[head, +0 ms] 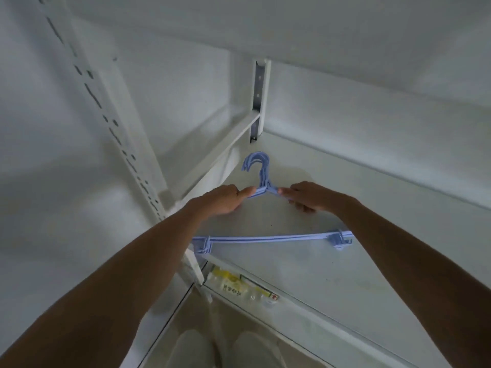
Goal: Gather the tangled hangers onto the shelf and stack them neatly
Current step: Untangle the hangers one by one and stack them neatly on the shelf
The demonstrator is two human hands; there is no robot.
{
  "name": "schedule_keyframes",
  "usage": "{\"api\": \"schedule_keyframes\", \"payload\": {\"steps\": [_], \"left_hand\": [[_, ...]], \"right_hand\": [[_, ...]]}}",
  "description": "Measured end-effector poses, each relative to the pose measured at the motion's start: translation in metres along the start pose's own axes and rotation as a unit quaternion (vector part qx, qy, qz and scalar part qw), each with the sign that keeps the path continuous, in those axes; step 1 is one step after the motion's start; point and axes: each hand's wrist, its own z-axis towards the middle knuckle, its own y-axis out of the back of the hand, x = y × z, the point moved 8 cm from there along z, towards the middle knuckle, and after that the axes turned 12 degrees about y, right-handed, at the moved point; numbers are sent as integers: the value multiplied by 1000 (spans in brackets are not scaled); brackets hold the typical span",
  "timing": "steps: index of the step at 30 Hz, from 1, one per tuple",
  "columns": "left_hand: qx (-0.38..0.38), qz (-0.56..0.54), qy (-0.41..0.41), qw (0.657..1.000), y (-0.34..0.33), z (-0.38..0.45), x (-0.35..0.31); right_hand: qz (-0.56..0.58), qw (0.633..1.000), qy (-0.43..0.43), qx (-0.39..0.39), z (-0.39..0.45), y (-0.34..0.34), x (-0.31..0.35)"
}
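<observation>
1. Standing at the white metal shelf [332, 261], the person reaches both bare arms over it toward a bundle of pale blue plastic hangers [268, 239] lying flat on the board.
2. The left hand [225, 199] has its grip clamped on the left shoulder of the bundle just below the necks, thumb on top; the right hand [309, 196] pinches the right shoulder in the same way.
3. The hooks [256, 164] point toward the back corner, near the slotted white upright post [259, 102], and they lie almost one over another (a slight fan shows at the tips).
4. The bottom bars run as nearly one line, with the clip ends grouped at each side; the left end sits at, perhaps just over, the shelf's front edge.
5. By my reckoning the gathering is done, since no loose hanger shows anywhere else in view, and the stack is already close to neat.
6. What seems left is squaring the hooks fully and nudging the pile further in from the edge.
7. Below the shelf, some small bottles with yellow labels [233, 282] sit on a lower level.
</observation>
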Motion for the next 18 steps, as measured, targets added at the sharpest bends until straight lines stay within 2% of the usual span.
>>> {"api": "schedule_keyframes", "payload": {"steps": [3, 7, 10, 14, 18], "left_hand": [[9, 23, -10, 1000, 2, 14, -3], [-91, 146, -47, 984, 21, 24, -14], [-145, 183, -75, 969, 33, 24, -22], [-182, 147, -89, 968, 32, 16, -35], [-161, 111, -47, 980, 33, -3, -40]], "right_hand": [[-36, 999, 10, -5, 13, 10, -1], [-30, 999, 20, -39, 25, 18, 0], [-71, 995, 16, -62, 27, 30, 2], [-186, 976, 2, -116, 24, 36, 5], [-247, 950, 16, -191, 8, 30, 17]]}}
